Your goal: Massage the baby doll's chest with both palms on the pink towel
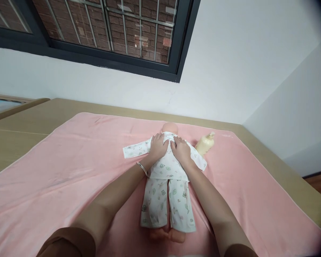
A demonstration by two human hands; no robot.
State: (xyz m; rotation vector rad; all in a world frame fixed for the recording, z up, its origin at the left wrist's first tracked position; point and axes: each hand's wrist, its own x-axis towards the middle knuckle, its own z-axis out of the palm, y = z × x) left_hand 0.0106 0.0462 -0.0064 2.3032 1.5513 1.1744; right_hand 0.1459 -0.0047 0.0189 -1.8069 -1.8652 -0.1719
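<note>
A baby doll in a white printed top and trousers lies on a pink blanket, head away from me, feet toward me. My left hand rests flat on the doll's upper chest near its left-side sleeve, fingers stretched out. A bracelet sits on that wrist. My right hand lies flat beside it on the chest, fingers together and extended toward the collar. Neither hand grips anything. The doll's bare head shows just beyond my fingertips.
A cream pump bottle lies on the blanket right of the doll's shoulder. The blanket covers a tan table set against a white wall below a dark-framed window. A wall corner stands at right.
</note>
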